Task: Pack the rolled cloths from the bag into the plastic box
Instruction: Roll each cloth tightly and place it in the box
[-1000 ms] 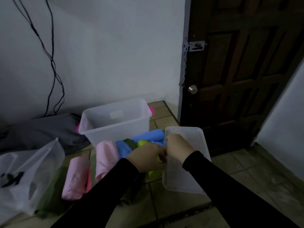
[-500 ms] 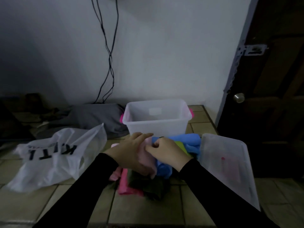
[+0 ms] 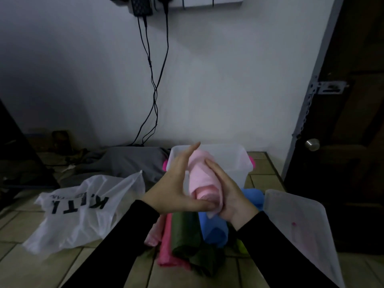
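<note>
Pale pink cloth (image 3: 204,179); blue roll (image 3: 214,231), dark green roll (image 3: 185,235), white black-lettered bag (image 3: 83,208), black sleeves (image 3: 116,246)

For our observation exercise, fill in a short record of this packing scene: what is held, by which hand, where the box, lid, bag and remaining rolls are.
Held item: light pink rolled cloth, lifted in front of the plastic box
Left hand: fingers straight, pressed flat on the roll
Right hand: cups the roll from the other side
Box: open on the floor; contents not visible
Lid: right of the pile
Bag: left, on the tiles
Remaining rolls: pink, green, blue, on the floor
</note>
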The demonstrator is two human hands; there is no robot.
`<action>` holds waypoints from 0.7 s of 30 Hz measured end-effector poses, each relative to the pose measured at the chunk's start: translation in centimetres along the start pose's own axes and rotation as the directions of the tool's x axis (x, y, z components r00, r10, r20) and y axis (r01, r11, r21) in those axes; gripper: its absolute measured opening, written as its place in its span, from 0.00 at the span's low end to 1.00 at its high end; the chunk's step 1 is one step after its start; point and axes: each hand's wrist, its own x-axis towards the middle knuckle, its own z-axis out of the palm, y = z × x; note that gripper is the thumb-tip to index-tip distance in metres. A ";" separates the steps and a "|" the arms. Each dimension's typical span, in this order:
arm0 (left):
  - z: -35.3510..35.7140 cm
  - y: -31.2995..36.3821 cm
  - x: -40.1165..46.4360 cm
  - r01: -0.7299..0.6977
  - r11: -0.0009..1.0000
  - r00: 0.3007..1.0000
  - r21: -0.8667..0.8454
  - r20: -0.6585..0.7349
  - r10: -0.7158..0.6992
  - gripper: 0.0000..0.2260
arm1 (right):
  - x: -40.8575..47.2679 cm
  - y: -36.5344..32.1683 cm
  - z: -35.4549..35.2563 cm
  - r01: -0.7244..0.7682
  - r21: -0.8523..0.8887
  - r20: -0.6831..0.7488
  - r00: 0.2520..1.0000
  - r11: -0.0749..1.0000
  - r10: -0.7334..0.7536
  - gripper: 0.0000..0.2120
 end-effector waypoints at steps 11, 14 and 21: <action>-0.2 -0.2 1.6 0.009 0.999 1.000 0.051 0.016 -0.010 0.54 | 0.9 -2.0 -2.7 0.124 -0.533 -0.187 0.948 0.837 -0.259 0.14; -0.7 -0.5 1.6 0.001 0.983 0.999 0.182 0.034 -0.008 0.54 | 1.4 -3.3 -4.3 0.224 -0.700 -0.146 0.885 0.678 -0.443 0.16; -1.0 -1.6 1.3 -0.042 0.939 0.999 0.341 -0.011 0.048 0.52 | 1.2 -5.4 -5.0 0.278 -0.859 -0.100 0.731 0.429 -0.675 0.19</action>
